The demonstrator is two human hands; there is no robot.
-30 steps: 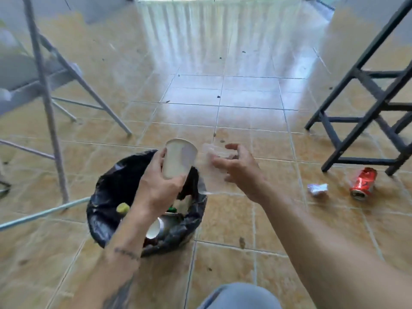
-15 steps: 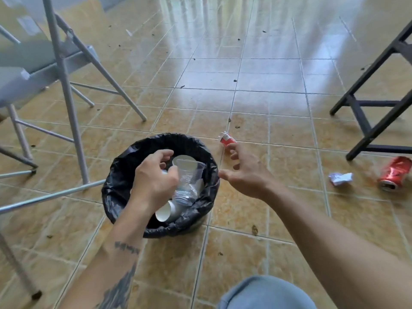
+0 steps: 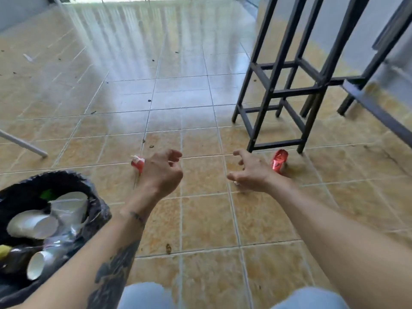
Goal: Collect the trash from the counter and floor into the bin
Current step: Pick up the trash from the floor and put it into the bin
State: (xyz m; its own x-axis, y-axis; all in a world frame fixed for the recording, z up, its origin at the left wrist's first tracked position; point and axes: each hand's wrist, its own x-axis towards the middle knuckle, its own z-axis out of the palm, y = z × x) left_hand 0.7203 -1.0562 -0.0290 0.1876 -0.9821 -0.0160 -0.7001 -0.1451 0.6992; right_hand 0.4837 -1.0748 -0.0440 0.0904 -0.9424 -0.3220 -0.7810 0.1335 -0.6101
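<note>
The bin (image 3: pixel 98 208), lined with a black bag, stands at the lower left and holds paper cups and clear plastic cups. My left hand (image 3: pixel 161 172) hovers over the tiled floor with curled fingers and holds nothing; a small red-and-white scrap (image 3: pixel 137 162) lies just to its left. My right hand (image 3: pixel 249 172) is spread open, empty, above a white crumpled paper (image 3: pixel 235 182) that it mostly hides. A crushed red can (image 3: pixel 279 161) lies on the floor just right of that hand.
A black stool frame (image 3: pixel 276 94) stands at the right behind the can, with more dark legs further right. A white metal leg (image 3: pixel 24 144) touches the floor at the left. My knees (image 3: pixel 145 295) show at the bottom edge.
Both cups left my hands and now lie in the bin. My view swung right, and both empty hands moved away from the bin toward the trash on the floor.
</note>
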